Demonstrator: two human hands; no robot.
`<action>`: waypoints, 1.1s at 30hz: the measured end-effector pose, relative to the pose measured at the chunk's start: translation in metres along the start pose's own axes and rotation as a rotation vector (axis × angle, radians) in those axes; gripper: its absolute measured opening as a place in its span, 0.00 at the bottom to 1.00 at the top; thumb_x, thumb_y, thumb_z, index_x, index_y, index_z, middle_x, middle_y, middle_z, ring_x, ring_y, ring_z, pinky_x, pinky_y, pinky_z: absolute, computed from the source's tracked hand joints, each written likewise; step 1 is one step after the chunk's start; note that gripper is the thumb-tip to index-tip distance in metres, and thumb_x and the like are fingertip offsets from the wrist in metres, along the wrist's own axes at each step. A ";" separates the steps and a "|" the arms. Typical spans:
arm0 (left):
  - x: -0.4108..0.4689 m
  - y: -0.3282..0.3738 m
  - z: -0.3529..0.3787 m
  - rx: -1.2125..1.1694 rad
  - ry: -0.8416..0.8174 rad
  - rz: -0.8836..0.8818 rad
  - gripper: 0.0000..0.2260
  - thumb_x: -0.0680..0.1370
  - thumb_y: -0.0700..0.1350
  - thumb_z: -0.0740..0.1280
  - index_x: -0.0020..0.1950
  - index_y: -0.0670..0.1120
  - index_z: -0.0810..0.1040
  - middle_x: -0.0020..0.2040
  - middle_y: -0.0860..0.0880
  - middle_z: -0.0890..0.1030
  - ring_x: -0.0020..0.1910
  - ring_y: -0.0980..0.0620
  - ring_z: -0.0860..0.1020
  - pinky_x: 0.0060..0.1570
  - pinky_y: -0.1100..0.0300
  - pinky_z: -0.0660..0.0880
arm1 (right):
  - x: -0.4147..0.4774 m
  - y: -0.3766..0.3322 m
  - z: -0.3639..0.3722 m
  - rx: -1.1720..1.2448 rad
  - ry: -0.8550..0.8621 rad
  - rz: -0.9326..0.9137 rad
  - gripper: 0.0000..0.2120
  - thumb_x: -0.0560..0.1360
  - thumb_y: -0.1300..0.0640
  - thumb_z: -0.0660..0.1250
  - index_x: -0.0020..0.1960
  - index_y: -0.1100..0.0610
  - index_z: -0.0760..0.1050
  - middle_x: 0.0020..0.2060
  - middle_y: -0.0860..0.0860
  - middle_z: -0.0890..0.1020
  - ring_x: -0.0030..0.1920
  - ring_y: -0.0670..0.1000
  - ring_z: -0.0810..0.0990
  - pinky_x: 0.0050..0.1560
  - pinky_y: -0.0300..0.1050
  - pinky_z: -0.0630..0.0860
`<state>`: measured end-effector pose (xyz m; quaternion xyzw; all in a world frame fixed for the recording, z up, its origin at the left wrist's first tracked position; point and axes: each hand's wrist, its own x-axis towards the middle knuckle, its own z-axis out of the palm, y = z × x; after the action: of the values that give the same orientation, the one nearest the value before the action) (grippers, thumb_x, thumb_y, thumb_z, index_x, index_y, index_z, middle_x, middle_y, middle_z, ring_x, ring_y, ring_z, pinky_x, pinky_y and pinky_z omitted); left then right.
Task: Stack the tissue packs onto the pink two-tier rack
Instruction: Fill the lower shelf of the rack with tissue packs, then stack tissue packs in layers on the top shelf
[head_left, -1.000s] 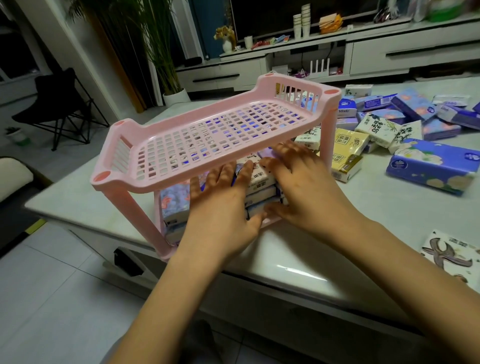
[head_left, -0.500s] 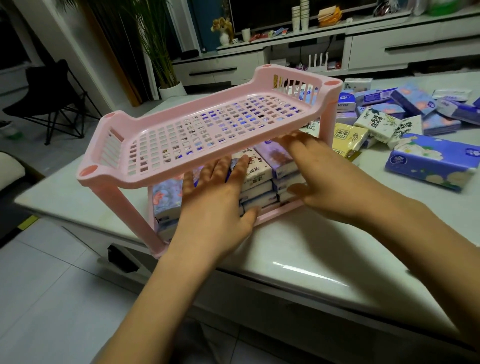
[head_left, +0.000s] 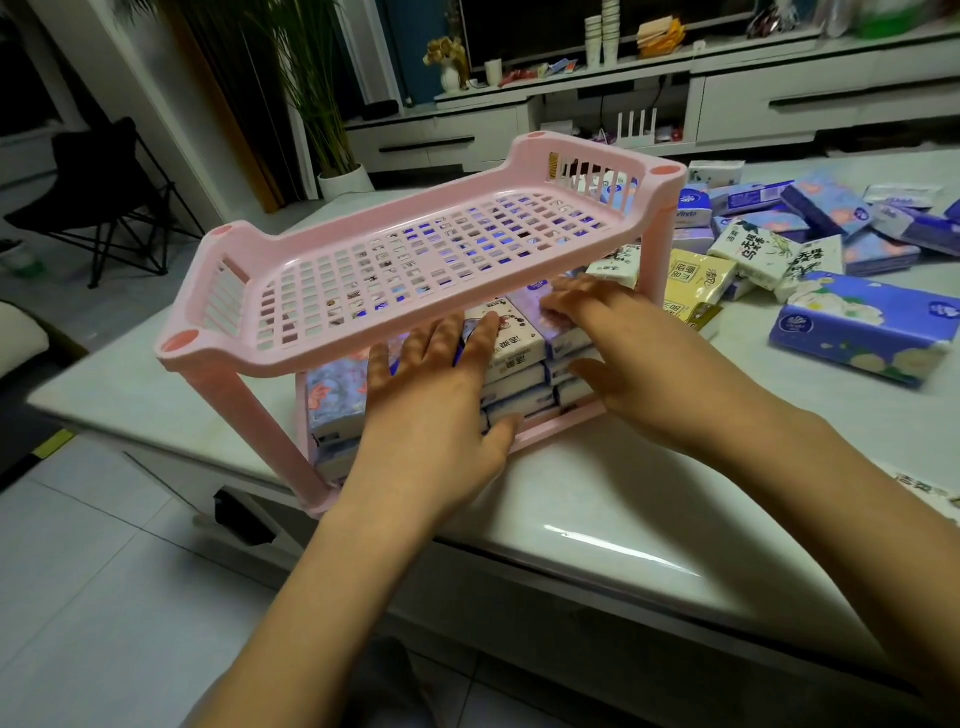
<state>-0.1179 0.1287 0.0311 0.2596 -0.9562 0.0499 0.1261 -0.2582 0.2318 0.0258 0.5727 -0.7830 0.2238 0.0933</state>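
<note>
The pink two-tier rack (head_left: 332, 358) stands at the near left corner of the pale table (head_left: 597, 499). Its upper tier holds nothing. The lower tier is packed with stacks of small tissue packs (head_left: 519, 358), several high. My left hand (head_left: 436, 410) lies flat against the front of the middle stacks, fingers straight. My right hand (head_left: 623, 358) has its fingers on top of the purple right-hand stack and its thumb against that stack's front. More loose tissue packs (head_left: 769, 249) lie scattered behind and right of the rack.
A large blue tissue pack (head_left: 857, 332) lies on the table at the right. A patterned pack (head_left: 924, 488) sits at the right edge. Beyond the table are a white TV cabinet (head_left: 727, 98), a potted plant (head_left: 332, 104) and a black folding chair (head_left: 104, 197).
Both hands have stayed on the lower-tier stacks. The right hand's fingers shifted back onto the top of the purple stack, and the view drew slightly closer.
</note>
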 end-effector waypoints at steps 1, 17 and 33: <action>0.000 0.000 0.000 -0.002 -0.003 0.001 0.35 0.75 0.59 0.60 0.76 0.55 0.45 0.77 0.50 0.50 0.75 0.50 0.49 0.72 0.49 0.45 | 0.000 0.001 0.001 -0.001 -0.001 0.002 0.26 0.74 0.65 0.63 0.70 0.56 0.64 0.72 0.53 0.63 0.72 0.53 0.60 0.69 0.50 0.62; -0.043 0.031 0.011 -0.413 0.347 0.437 0.13 0.74 0.45 0.62 0.54 0.42 0.79 0.54 0.46 0.81 0.59 0.49 0.75 0.62 0.54 0.68 | -0.098 0.010 -0.049 0.137 0.071 0.185 0.22 0.75 0.62 0.64 0.65 0.46 0.66 0.60 0.39 0.67 0.60 0.38 0.64 0.59 0.30 0.59; -0.029 0.162 0.016 -0.481 -0.294 0.616 0.27 0.76 0.55 0.63 0.74 0.54 0.60 0.76 0.49 0.57 0.73 0.50 0.58 0.68 0.60 0.57 | -0.200 0.045 -0.096 0.179 0.025 0.706 0.18 0.75 0.65 0.62 0.64 0.55 0.69 0.60 0.52 0.75 0.53 0.44 0.71 0.51 0.29 0.62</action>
<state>-0.1796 0.2796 0.0026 -0.0711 -0.9813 -0.1770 0.0242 -0.2458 0.4571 0.0189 0.2702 -0.9086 0.3170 -0.0305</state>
